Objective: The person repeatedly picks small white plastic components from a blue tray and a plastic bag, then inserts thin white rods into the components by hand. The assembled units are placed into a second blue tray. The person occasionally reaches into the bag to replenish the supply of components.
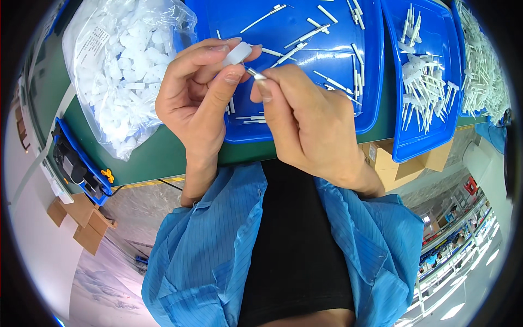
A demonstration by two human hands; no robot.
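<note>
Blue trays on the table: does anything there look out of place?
The narrower blue tray, just right of the large blue tray, looks odd: its near end seems to jut past the green table, above a cardboard box. White rods lie every which way in the large one, but none look spilled.

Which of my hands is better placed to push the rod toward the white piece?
Probably your right hand: it pinches the rod, whose silvery end points toward the white piece held in your left hand.
</note>
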